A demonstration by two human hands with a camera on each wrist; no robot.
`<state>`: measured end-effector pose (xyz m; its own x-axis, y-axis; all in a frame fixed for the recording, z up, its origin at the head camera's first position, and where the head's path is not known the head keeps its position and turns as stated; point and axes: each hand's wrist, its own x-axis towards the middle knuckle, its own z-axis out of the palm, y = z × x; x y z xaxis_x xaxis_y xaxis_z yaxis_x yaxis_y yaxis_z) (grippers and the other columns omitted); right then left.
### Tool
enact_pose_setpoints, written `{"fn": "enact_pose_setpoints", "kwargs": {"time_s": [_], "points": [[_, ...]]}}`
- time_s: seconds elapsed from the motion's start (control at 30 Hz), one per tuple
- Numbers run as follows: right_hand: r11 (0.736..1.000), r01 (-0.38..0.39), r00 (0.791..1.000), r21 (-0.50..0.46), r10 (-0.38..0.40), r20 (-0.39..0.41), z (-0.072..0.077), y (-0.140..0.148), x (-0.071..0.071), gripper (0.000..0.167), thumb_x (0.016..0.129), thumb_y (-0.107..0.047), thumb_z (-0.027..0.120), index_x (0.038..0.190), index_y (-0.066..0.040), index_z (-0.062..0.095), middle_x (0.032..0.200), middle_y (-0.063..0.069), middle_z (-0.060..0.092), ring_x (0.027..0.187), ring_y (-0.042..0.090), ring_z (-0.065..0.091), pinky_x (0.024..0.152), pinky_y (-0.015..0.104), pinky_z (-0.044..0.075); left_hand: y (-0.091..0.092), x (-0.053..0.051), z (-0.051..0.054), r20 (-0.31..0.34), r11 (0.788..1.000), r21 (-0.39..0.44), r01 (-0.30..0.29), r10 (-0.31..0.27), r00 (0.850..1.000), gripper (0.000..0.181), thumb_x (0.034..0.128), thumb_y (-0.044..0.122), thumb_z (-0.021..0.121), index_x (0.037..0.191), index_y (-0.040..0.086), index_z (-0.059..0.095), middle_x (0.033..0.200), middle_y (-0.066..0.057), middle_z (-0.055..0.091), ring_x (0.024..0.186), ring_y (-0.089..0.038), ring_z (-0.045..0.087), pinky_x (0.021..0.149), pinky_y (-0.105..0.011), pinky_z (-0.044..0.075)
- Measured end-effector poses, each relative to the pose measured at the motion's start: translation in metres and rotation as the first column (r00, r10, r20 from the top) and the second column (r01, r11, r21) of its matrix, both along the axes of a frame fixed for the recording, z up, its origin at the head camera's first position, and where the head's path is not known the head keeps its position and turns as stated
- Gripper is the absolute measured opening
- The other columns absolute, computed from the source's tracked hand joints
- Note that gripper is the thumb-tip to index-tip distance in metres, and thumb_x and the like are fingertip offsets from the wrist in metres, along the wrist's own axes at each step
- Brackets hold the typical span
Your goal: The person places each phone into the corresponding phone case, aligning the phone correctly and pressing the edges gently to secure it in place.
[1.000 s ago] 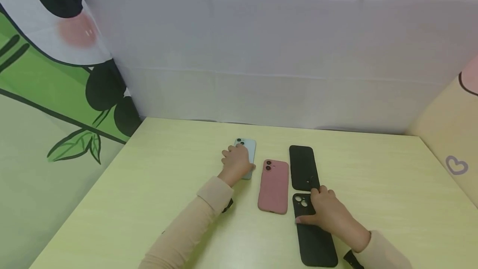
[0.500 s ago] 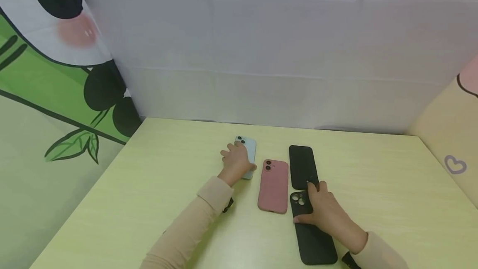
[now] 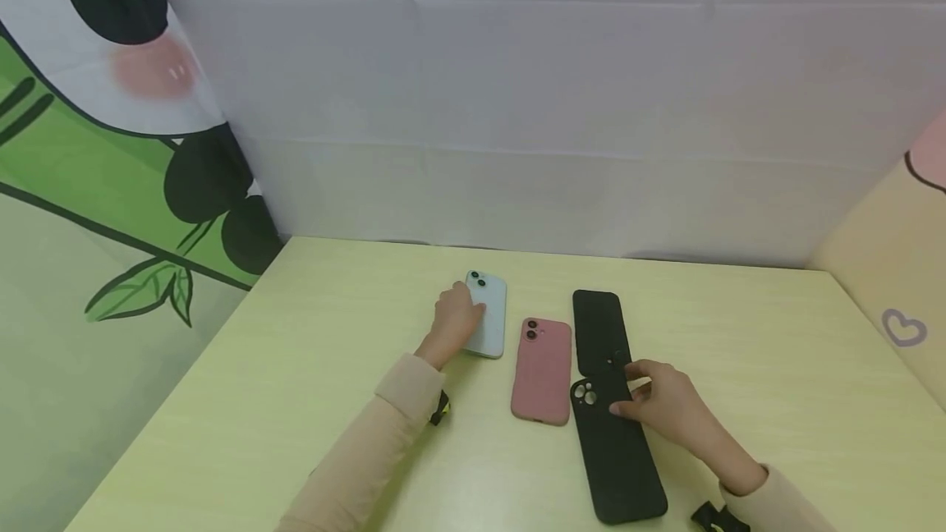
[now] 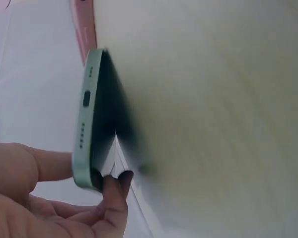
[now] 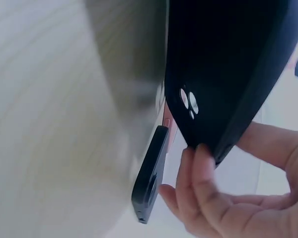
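While left hand (image 3: pixel 449 325) pinches light-blue phone (image 3: pixel 492 320) by edge, table (image 3: pixel 325 343) stretches leftward.

The counter (image 3: pixel 355 351) had a pale yellow top with faint light grain. Midway across it lay a pink phone (image 3: pixel 542 372), camera end farthest from the person. Just right of that lay a flat black piece (image 3: pixel 600 331), phone or case unclear.

This looks like an indoor room decorated like a children's playroom. Left of the pale yellow tabletop (image 3: pixel 296 335), a wall bears a panda-like cartoon face (image 3: pixel 118 72) and green leaves (image 3: pixel 144 294). Behind the tabletop hangs a creased, pale backdrop (image 3: pixel 517 105); right of it, a cream wall (image 3: pixel 872 245) carries a purple heart (image 3: pixel 905 342).
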<state>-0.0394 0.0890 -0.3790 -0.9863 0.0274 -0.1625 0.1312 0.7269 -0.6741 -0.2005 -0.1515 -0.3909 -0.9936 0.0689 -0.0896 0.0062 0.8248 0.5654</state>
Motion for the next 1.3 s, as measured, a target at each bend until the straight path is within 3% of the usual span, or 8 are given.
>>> {"fn": "enact_pose_setpoints", "kwargs": {"time_s": [0.2, 0.33, 0.47, 0.63, 0.8, 0.93, 1.13, 1.3], "points": [[0.976, 0.050, 0.996, -0.210, -0.032, 0.088, -0.003, 0.009, 0.000, 0.041, 0.077, -0.018, 0.072, 0.105, 0.010, 0.060, 0.103, 0.018, 0.063, 0.085, 0.020, 0.063, 0.070, 0.033, 0.053, -0.014, -0.009, -0.001, 0.064, 0.991, 0.137, -0.003, -0.006, 0.998, 0.021, 0.0921, 0.009, 0.047, 0.080, -0.006, 0.056, 0.076, -0.014, 0.058, 0.064, -0.019, 0.053, 0.050, -0.024, 0.044], [0.929, 0.037, 0.990, -0.368, 0.015, 0.140, -0.005, 0.012, 0.002, 0.036, 0.086, -0.014, 0.063, 0.106, 0.014, 0.053, 0.097, 0.017, 0.065, 0.075, 0.018, 0.065, 0.066, 0.033, 0.055, -0.018, -0.013, 0.000, 0.136, 0.985, 0.168, -0.035, 0.012, 0.991, 0.039, 0.0917, 0.011, 0.048, 0.054, 0.008, 0.038, 0.053, -0.001, 0.036, 0.049, -0.011, 0.035, 0.044, -0.020, 0.029], [0.890, 0.021, 0.981, -0.456, 0.070, 0.182, -0.006, 0.014, 0.002, 0.039, 0.090, -0.017, 0.057, 0.112, 0.014, 0.047, 0.081, 0.007, 0.069, 0.068, 0.016, 0.065, 0.062, 0.032, 0.054, -0.019, -0.014, 0.002, 0.178, 0.982, 0.183, -0.053, 0.020, 0.984, 0.045, 0.0917, 0.012, 0.047, 0.051, 0.013, 0.028, 0.050, 0.002, 0.025, 0.046, -0.010, 0.029, 0.043, -0.021, 0.026], [0.845, 0.001, 0.974, -0.535, 0.121, 0.194, -0.008, 0.018, 0.001, 0.044, 0.091, -0.018, 0.054, 0.118, 0.015, 0.042, 0.081, 0.004, 0.069, 0.069, 0.015, 0.065, 0.062, 0.032, 0.054, -0.019, -0.012, 0.006, 0.188, 0.975, 0.212, -0.067, 0.027, 0.982, 0.033, 0.0913, 0.012, 0.049, 0.059, 0.007, 0.043, 0.062, -0.003, 0.041, 0.055, -0.013, 0.040, 0.046, -0.019, 0.035], [0.832, -0.009, 0.975, -0.555, 0.130, 0.180, -0.008, 0.020, 0.001, 0.048, 0.093, -0.016, 0.050, 0.124, 0.018, 0.036, 0.084, 0.004, 0.067, 0.071, 0.015, 0.064, 0.062, 0.032, 0.054, -0.021, -0.010, 0.006, 0.195, 0.966, 0.246, -0.083, 0.034, 0.980, 0.023, 0.0917, 0.013, 0.049, 0.095, -0.007, 0.062, 0.096, -0.017, 0.060, 0.076, -0.019, 0.056, 0.056, -0.022, 0.048], [0.829, 0.001, 0.979, -0.560, 0.114, 0.170, -0.007, 0.022, 0.001, 0.049, 0.093, -0.015, 0.049, 0.126, 0.018, 0.034, 0.084, 0.003, 0.067, 0.072, 0.016, 0.064, 0.064, 0.032, 0.054, -0.022, -0.011, 0.004, 0.227, 0.955, 0.276, -0.108, 0.045, 0.973, 0.030, 0.0925, 0.013, 0.048, 0.112, -0.008, 0.056, 0.112, -0.023, 0.058, 0.095, -0.028, 0.060, 0.071, -0.029, 0.054], [0.809, 0.019, 0.990, -0.588, 0.069, 0.126, -0.004, 0.023, -0.001, 0.047, 0.095, -0.016, 0.047, 0.128, 0.015, 0.034, 0.088, 0.002, 0.068, 0.076, 0.015, 0.064, 0.069, 0.031, 0.053, -0.023, -0.008, 0.005, 0.251, 0.932, 0.342, -0.123, 0.035, 0.967, 0.034, 0.0935, 0.011, 0.047, 0.121, -0.009, 0.051, 0.121, -0.024, 0.053, 0.109, -0.033, 0.055, 0.086, -0.037, 0.051], [0.799, 0.087, 0.993, -0.595, -0.024, 0.112, -0.001, 0.020, -0.004, 0.045, 0.096, -0.017, 0.047, 0.129, 0.012, 0.036, 0.085, -0.003, 0.067, 0.076, 0.012, 0.062, 0.070, 0.029, 0.051, -0.023, -0.002, 0.008, 0.247, 0.890, 0.443, -0.108, -0.005, 0.969, 0.037, 0.0940, 0.011, 0.047, 0.124, -0.010, 0.047, 0.123, -0.024, 0.051, 0.112, -0.034, 0.053, 0.089, -0.040, 0.049]]}}
